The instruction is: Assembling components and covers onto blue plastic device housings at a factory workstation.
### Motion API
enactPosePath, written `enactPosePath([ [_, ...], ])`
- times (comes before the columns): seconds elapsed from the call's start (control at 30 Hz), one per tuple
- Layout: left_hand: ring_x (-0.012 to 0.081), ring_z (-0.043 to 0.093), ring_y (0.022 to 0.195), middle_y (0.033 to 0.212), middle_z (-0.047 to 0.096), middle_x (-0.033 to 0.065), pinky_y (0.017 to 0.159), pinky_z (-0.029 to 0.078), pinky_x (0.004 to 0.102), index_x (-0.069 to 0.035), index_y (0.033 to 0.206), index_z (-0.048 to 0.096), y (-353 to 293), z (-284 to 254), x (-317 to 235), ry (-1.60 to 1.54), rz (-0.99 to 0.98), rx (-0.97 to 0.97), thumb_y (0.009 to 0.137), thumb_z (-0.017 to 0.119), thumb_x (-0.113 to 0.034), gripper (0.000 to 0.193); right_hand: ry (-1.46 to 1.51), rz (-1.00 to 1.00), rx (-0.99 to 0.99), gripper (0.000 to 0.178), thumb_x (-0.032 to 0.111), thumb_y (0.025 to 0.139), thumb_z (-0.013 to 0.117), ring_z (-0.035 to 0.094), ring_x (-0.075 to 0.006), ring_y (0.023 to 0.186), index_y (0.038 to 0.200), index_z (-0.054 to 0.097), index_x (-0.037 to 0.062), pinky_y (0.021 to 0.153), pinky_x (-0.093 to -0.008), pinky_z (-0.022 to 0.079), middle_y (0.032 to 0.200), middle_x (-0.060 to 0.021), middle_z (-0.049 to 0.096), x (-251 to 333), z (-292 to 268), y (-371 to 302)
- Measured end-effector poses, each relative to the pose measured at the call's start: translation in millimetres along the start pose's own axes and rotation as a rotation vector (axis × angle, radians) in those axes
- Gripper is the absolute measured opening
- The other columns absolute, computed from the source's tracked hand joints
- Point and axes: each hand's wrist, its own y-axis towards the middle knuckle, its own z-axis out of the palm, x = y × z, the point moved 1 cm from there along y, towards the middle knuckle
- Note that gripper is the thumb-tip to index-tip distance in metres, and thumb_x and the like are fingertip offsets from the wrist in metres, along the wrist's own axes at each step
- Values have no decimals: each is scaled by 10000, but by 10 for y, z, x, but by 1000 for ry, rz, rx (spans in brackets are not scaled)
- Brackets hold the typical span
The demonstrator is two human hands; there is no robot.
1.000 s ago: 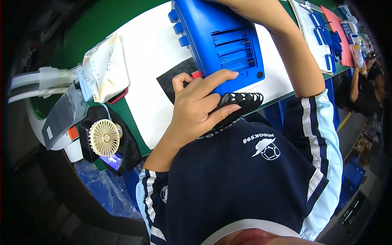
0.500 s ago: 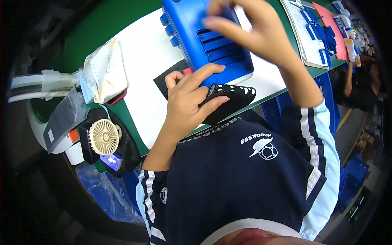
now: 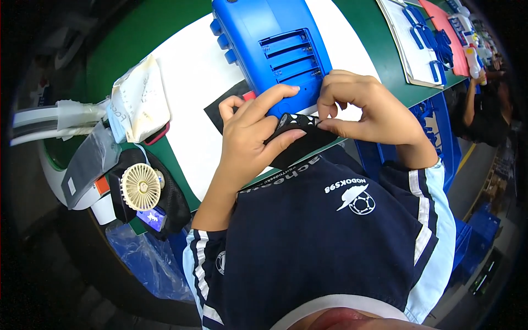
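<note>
A blue plastic device housing (image 3: 258, 33) lies with its open battery compartment facing up; metal spring contacts show in the slots. My left hand (image 3: 250, 129) is closed on a black sheet (image 3: 300, 149) whose curled upper edge carries a row of white spots. Its index finger reaches onto the lower end of the housing, and the thumb lies along the sheet. At the right end of that curled edge, my right hand (image 3: 366, 110) pinches with thumb and forefinger. Whatever sits between those fingertips is too small to make out. Part of the sheet is hidden by my fingers.
Under the housing is white paper (image 3: 192, 82) on a green table (image 3: 124, 33). To the left are a paper-covered packet (image 3: 142, 99), a small cream fan (image 3: 141, 187) and a black bag (image 3: 179, 206). Blue straps (image 3: 423, 38) lie at the right; another person (image 3: 484, 110) is beyond.
My right hand has come down from above the battery compartment to the black sheet's edge, uncovering the compartment. The housing has shifted slightly left. My left hand keeps its hold.
</note>
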Motion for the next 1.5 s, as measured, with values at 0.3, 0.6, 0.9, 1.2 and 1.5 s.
enactPosePath([
  [0.3,152,508,752,1279,526,41,776,259,341,-21,575,571,40,-14,-67,62,-2,100,684,724,-276,318,6,16,-216,66,53,723,647,534,-145,622,761,608,17,627,-263,421,645,-50,550,11,3,131],
  [0.6,164,529,755,1362,454,80,777,265,339,-28,563,578,11,29,-43,60,-1,47,668,735,-294,327,-99,71,-243,79,133,727,677,501,-148,657,743,613,90,749,-296,305,628,0,508,40,176,177],
  [0.9,152,515,695,1369,445,87,767,267,333,-28,559,576,41,49,-18,44,50,12,667,737,-291,327,-119,106,-222,86,144,732,677,484,-150,666,756,611,93,738,-302,298,641,5,490,30,174,172],
  [1.2,139,499,680,1371,445,67,772,264,331,-34,569,575,55,60,-27,47,46,22,686,725,-297,325,-40,130,-203,75,129,729,671,488,-143,683,748,611,89,768,-292,298,658,1,501,20,136,162],
  [1.5,136,489,670,1360,458,57,767,263,329,-36,564,564,55,54,-49,31,37,39,685,722,-295,327,-16,160,-190,74,125,733,667,477,-138,687,744,599,98,774,-295,285,653,12,478,4,166,126],
])
